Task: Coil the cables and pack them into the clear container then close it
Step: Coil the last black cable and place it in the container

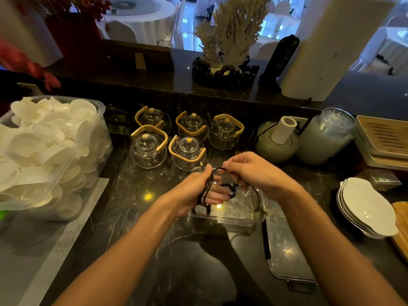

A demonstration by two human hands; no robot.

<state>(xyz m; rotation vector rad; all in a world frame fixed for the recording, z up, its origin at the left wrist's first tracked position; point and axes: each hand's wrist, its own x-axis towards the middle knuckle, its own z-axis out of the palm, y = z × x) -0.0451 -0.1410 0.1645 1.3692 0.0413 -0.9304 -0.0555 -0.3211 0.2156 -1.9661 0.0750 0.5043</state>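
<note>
A big tub of white lids crowds the left edge, bare counter lies at lower center, and mid-frame the left hand grips black cable loops hanging down while the right hand pinches its top strand above the open clear container, its lid lying lower right.

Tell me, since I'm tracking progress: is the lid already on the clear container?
No: the lid lies flat on the counter to the right of the open clear container.
</note>
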